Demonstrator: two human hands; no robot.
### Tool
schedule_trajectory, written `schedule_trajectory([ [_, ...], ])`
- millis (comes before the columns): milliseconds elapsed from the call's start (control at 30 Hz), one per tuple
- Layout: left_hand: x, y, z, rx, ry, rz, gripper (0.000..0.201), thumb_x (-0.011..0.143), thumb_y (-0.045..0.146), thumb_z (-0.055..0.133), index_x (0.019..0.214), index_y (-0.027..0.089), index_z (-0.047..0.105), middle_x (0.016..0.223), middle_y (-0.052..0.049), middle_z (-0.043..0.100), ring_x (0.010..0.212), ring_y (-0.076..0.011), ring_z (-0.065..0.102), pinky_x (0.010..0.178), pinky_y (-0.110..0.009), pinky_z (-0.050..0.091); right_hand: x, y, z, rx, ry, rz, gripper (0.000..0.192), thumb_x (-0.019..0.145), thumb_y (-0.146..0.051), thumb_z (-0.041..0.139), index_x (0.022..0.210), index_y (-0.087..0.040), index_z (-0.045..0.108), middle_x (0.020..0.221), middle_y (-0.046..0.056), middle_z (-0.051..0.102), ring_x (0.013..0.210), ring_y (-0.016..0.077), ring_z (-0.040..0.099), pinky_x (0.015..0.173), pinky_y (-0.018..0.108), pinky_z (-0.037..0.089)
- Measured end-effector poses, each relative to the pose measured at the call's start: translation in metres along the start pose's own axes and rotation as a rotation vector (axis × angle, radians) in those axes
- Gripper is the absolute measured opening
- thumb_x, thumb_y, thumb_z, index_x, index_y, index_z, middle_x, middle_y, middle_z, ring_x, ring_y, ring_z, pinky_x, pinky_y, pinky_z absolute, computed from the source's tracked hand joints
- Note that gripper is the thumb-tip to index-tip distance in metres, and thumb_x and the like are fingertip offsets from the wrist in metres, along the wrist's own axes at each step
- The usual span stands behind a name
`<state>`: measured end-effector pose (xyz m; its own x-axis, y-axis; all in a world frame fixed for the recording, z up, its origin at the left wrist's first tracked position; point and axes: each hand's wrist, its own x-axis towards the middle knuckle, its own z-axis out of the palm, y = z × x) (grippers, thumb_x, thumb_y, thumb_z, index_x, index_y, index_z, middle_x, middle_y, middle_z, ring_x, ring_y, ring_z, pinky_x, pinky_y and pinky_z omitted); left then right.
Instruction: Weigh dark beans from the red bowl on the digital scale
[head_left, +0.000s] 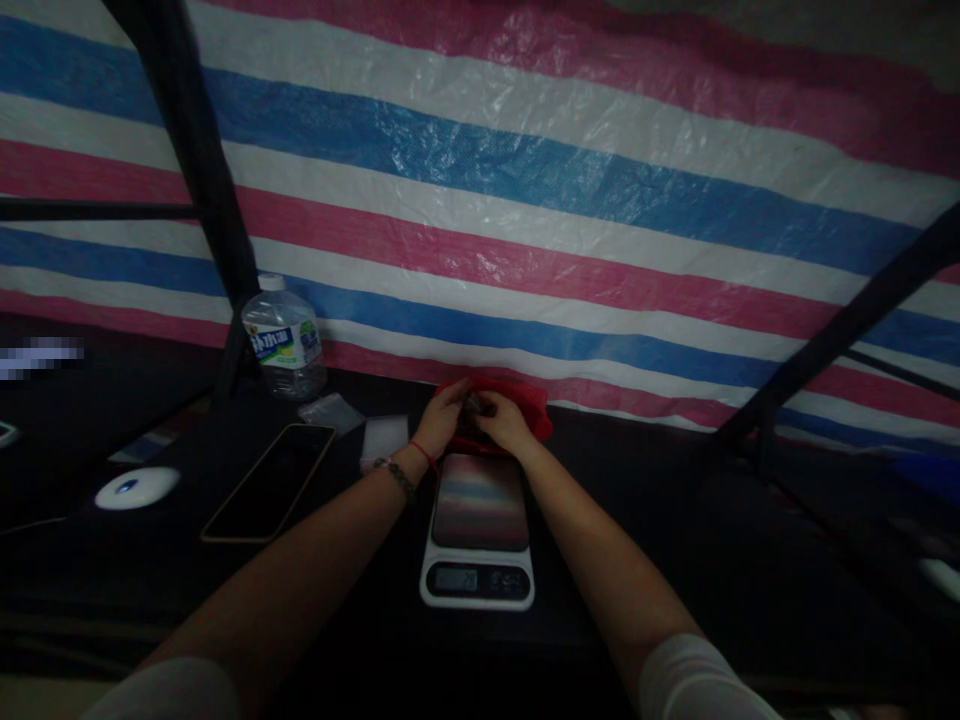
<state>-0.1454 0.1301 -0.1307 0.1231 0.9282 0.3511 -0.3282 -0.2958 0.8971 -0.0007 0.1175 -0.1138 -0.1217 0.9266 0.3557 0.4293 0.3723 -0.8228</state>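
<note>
A red plastic bag lies behind the kitchen scale, its mouth open towards me. Both hands are at this opening. My left hand, with bracelets on its wrist, is closed, fingers curled inward. Facing it, my right hand is also closed, thumb and fingers pinched together. Small dark items show between the fingertips, too dim to name. Directly in front of the hands sits the white digital scale, its platform bare and its display lit. My forearms pass on either side of it.
Left of the hands are small clear plastic bags, a smartphone, a white oval device and a large clear bottle. Dark slanted frame bars stand before a striped plastic sheet behind the black table.
</note>
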Motion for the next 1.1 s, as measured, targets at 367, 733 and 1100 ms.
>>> schedule_trajectory([
  [367, 0.002, 0.004, -0.007, 0.019, 0.070, 0.050, 0.050, 0.074, 0.020, 0.050, 0.122, 0.014, 0.060, 0.129, -0.011, 0.061, 0.122, -0.0237, 0.055, 0.111, -0.042, 0.036, -0.003, -0.013, -0.008, 0.540, -0.062, 0.199, 0.044, 0.067, -0.023, 0.070, 0.110, -0.022, 0.060, 0.110, 0.005, 0.067, 0.087, 0.0156, 0.065, 0.073, 0.027, 0.052],
  [733, -0.010, 0.015, -0.001, 0.692, 0.001, 0.144, 0.046, 0.075, 0.033, 0.068, 0.118, 0.016, 0.062, 0.114, -0.010, 0.067, 0.104, -0.0234, 0.063, 0.097, -0.039, 0.049, 0.003, 0.005, -0.007, 0.151, -0.114, -0.005, 0.042, 0.064, -0.007, 0.061, 0.105, -0.017, 0.062, 0.107, 0.007, 0.068, 0.096, 0.0183, 0.064, 0.091, 0.035, 0.049],
  [1100, -0.015, 0.032, 0.002, 1.052, -0.058, 0.281, 0.047, 0.079, 0.028, 0.062, 0.122, 0.015, 0.054, 0.111, -0.010, 0.067, 0.102, -0.0247, 0.063, 0.091, -0.036, 0.049, -0.003, 0.003, -0.023, -0.685, -0.322, -0.083, 0.027, 0.079, -0.013, 0.060, 0.104, -0.016, 0.069, 0.110, 0.013, 0.069, 0.101, 0.0227, 0.063, 0.091, 0.031, 0.045],
])
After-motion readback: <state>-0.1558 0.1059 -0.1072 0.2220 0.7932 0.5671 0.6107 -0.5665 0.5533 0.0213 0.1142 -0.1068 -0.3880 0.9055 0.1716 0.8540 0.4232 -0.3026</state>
